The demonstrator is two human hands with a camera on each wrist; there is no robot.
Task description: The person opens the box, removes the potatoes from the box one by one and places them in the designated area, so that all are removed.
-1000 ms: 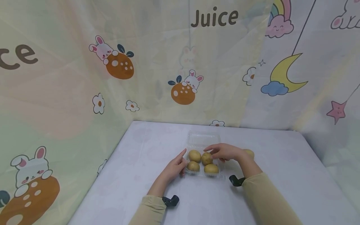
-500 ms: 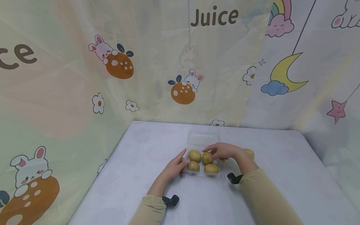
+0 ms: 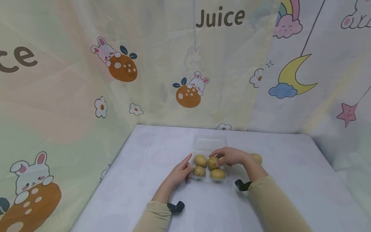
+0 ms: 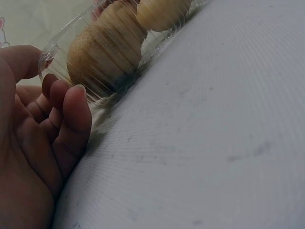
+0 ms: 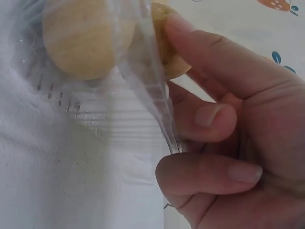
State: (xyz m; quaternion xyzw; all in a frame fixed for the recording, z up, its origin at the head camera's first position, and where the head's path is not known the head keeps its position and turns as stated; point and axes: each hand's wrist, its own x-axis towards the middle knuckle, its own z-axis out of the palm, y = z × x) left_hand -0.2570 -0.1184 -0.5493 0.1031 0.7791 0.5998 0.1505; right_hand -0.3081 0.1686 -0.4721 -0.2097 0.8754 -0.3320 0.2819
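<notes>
A clear plastic clamshell box [image 3: 227,176] lies on the table with its lid [image 3: 210,142] folded back. Inside are a back-left potato [image 3: 200,160], a front-left potato [image 3: 199,171], a front-right potato [image 3: 217,174] and a back-right potato [image 3: 213,162]. My right hand [image 3: 232,156] reaches over the right side and holds the back-right potato between thumb and fingers; its lower fingers lie beside the box wall in the right wrist view. At the left side, my left hand [image 3: 179,173] grips the box edge, its curled fingers [image 4: 76,112] against the wall.
Another potato [image 3: 256,158] lies on the white-covered table [image 3: 139,154] right of the box, partly behind the right wrist. A printed cloth wall [image 3: 156,64] rises behind and to the left. Dark wrist cameras sit on both wrists.
My right hand has shifted slightly left and its fingers have settled further round the back-right potato. My left hand and the box have stayed in place.
</notes>
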